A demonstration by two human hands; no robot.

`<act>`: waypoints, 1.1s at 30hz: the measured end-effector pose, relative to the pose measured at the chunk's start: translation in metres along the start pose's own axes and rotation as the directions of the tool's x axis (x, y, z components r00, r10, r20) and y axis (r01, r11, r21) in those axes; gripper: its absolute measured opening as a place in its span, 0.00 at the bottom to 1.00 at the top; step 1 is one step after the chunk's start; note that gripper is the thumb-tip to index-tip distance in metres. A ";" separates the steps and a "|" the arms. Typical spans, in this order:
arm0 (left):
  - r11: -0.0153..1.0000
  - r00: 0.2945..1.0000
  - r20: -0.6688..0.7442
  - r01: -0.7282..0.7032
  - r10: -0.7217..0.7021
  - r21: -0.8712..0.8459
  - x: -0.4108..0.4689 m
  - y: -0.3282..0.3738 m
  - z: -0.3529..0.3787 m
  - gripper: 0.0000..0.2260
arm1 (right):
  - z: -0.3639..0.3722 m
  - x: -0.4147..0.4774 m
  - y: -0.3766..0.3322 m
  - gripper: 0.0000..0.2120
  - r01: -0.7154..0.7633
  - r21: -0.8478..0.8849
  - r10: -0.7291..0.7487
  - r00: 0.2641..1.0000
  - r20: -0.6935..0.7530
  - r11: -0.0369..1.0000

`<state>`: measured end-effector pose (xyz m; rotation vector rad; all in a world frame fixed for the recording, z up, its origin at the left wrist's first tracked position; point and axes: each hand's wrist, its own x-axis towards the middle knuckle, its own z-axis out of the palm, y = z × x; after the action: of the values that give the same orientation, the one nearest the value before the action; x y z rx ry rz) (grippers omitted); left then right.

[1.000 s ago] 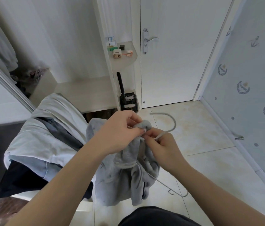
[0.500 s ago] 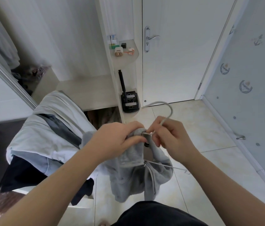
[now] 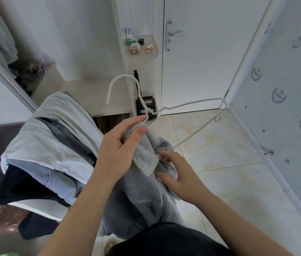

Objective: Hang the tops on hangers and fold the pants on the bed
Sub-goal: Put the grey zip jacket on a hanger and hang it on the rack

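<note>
Midway through hanging one top, by the look of it. Grey top (image 3: pixel 146 200) in front of the body, above the tiled floor, hanging down from the left hand (image 3: pixel 116 150). Pinched there, between thumb and curled fingers: the collar band of the top together with the neck of the white wire hanger (image 3: pixel 122 76). Hook up and free. One shoulder arm of the hanger bare and sticking out to the right, the lower wire running down into the cloth. Other arm hidden, perhaps inside the top; cannot tell. Right hand (image 3: pixel 181 178) lying on the grey cloth just below the collar, fingers loosely spread and partly sunk in the folds, touching but apparently not gripping.

Left to do, as a judgement: pulling the cloth over the bare arm, then bringing the hanger to a rail. Beyond that, a pile of clothes (image 3: pixel 53 145) at the left, with white, grey, light blue and dark pieces, not sorted. No folded pants to see.

Regarding writing: nothing readable. Small boxes on the corner shelf (image 3: pixel 146 58), labels too small. On the wall (image 3: pixel 284 145) at the right only printed anchors and wreaths.
</note>
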<state>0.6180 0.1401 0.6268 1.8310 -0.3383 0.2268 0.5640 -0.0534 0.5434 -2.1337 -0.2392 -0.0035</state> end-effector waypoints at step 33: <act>0.962 1.000 -0.020 0.009 -0.003 0.273 -0.026 -0.042 -0.062 0.08 | -0.050 0.026 0.078 0.13 0.236 -0.756 -0.230 0.966 0.115 0.610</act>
<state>0.6095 0.2136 0.5985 2.1008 -0.2989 0.2989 0.6072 -0.1317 0.5080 -2.9446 -0.6128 -0.3082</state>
